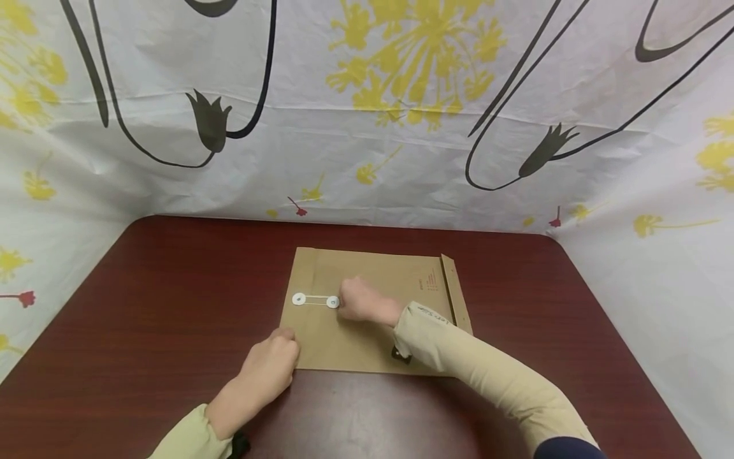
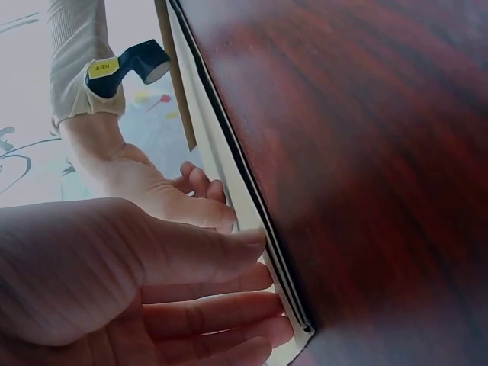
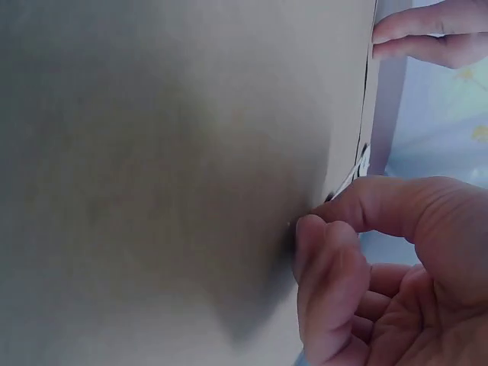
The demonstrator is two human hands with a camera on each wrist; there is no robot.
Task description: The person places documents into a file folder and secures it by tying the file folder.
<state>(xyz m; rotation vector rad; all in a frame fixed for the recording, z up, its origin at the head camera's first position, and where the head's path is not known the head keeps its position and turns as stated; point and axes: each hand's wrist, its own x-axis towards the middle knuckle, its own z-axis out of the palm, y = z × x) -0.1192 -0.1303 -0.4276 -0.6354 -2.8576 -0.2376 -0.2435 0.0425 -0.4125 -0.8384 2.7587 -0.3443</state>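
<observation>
A brown kraft document envelope (image 1: 378, 350) lies on the table, with two white round buttons (image 1: 299, 298) on its left part. A thin white string (image 1: 316, 297) runs between the buttons. My left hand (image 1: 268, 362) holds the envelope's near left corner, thumb and fingers at its edge in the left wrist view. The right hand (image 1: 361, 299) is beside the inner button, fingers curled and thumb and index finger (image 3: 313, 244) pinched together low over the paper, at the string. The string's end is hidden in those fingertips.
The dark red-brown table (image 1: 172, 306) surrounds the envelope. A folded strip (image 1: 457, 294) stands up along the envelope's right side. White patterned sheeting (image 1: 344, 159) hangs behind the table and on both sides. A dark wrist camera (image 2: 130, 67) sits on the right sleeve.
</observation>
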